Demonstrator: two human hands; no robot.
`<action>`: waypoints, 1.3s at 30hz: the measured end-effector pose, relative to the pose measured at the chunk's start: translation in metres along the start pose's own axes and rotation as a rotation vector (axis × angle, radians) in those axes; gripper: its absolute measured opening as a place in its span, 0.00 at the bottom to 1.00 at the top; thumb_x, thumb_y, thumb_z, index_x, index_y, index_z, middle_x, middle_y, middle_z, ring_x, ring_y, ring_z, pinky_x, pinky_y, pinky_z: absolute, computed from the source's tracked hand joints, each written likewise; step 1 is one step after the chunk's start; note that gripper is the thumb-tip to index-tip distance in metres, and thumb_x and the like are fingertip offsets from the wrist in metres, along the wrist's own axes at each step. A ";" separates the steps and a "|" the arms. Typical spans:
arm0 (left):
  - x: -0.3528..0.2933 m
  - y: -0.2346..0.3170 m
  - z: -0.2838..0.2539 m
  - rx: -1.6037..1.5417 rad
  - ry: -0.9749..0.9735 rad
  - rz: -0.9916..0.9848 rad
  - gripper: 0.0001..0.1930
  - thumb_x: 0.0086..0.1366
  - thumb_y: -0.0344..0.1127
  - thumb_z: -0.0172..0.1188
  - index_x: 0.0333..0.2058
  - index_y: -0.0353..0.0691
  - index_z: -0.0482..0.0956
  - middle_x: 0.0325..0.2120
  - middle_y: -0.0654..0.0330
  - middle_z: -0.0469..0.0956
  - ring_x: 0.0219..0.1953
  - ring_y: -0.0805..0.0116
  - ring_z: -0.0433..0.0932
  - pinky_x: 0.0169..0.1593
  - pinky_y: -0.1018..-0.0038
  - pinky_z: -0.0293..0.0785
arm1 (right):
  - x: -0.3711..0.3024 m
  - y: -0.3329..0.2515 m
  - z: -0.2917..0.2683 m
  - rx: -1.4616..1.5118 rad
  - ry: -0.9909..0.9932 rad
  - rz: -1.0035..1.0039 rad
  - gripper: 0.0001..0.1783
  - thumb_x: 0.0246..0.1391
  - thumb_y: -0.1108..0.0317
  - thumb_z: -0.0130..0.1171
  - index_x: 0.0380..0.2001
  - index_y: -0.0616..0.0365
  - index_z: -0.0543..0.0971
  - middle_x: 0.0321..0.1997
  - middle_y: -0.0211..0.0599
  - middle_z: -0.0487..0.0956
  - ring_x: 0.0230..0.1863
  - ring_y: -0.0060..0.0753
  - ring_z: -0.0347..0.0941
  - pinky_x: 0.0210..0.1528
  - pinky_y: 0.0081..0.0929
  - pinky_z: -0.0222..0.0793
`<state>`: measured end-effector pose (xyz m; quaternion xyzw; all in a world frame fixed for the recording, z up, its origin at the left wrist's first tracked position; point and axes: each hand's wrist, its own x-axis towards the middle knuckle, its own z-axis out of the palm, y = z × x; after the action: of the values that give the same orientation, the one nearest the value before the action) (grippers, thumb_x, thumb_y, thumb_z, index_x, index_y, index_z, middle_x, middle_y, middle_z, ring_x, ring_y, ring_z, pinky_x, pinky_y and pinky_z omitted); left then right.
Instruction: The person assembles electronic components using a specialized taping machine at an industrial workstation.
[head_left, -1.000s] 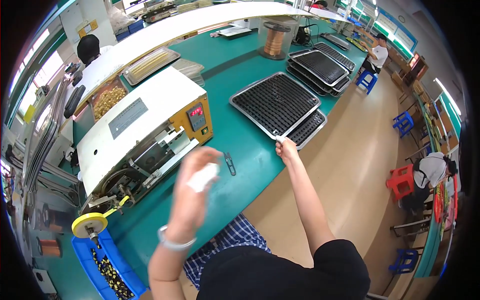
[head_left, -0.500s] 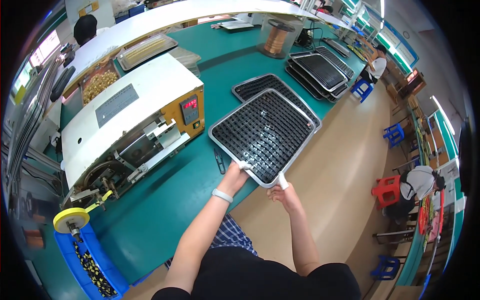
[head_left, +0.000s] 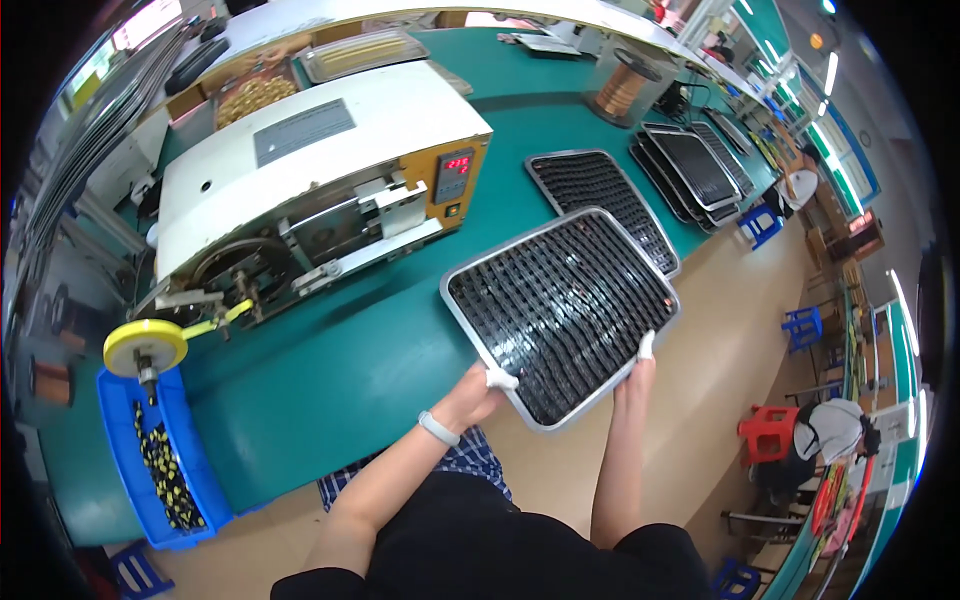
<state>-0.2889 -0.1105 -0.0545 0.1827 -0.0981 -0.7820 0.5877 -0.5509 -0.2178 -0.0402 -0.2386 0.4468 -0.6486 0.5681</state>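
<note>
Between my two hands I hold a metal-rimmed tray [head_left: 549,426] filled with rows of small dark parts. My left hand [head_left: 476,396], with a pale wristband, grips its near left edge. On the tray's right side, my right hand [head_left: 636,376] is closed at the rim. White coverings wrap both thumbs, which press on the rim from above; the fingers underneath are mostly hidden. The tray sits tilted over the bench edge. Its far side overlaps a second similar tray [head_left: 530,170] lying on the green bench [head_left: 330,405].
Left stands a white and yellow machine [head_left: 380,110] with a red display and a yellow tape reel [head_left: 146,347]. Below it, a blue bin [head_left: 190,440] holds small parts. Further back are a copper wire spool [head_left: 625,88] and stacked trays [head_left: 690,170]. Other people sit at the right.
The tray has come nearer to me and away from the second tray. My right hand has shifted from the near corner up along its right side. The view has turned left.
</note>
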 end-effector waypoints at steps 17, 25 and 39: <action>-0.299 0.035 -0.062 0.049 0.484 0.372 0.17 0.67 0.31 0.43 0.52 0.31 0.70 0.46 0.52 0.77 0.45 0.62 0.78 0.50 0.64 0.77 | -0.239 0.091 0.051 -0.004 -0.430 0.375 0.23 0.64 0.63 0.51 0.57 0.65 0.65 0.57 0.40 0.71 0.56 0.35 0.69 0.60 0.37 0.65; -0.320 0.019 -0.044 -0.095 0.934 0.908 0.30 0.54 0.24 0.47 0.59 0.40 0.57 0.49 0.53 0.71 0.49 0.57 0.73 0.54 0.63 0.73 | -0.265 0.117 0.059 -0.004 -0.565 0.534 0.20 0.62 0.66 0.53 0.55 0.62 0.68 0.54 0.37 0.74 0.53 0.34 0.70 0.59 0.37 0.65; -0.293 0.120 -0.075 0.324 0.993 0.976 0.26 0.62 0.29 0.49 0.59 0.40 0.58 0.53 0.51 0.60 0.54 0.62 0.64 0.58 0.70 0.63 | -0.273 0.146 0.084 -0.226 -0.678 0.643 0.18 0.67 0.53 0.45 0.49 0.57 0.68 0.47 0.37 0.76 0.45 0.33 0.73 0.43 0.36 0.71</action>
<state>-0.0818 0.1396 -0.0290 0.5374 -0.0044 -0.2301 0.8113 -0.3401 0.0219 -0.0693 -0.3465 0.3552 -0.2732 0.8241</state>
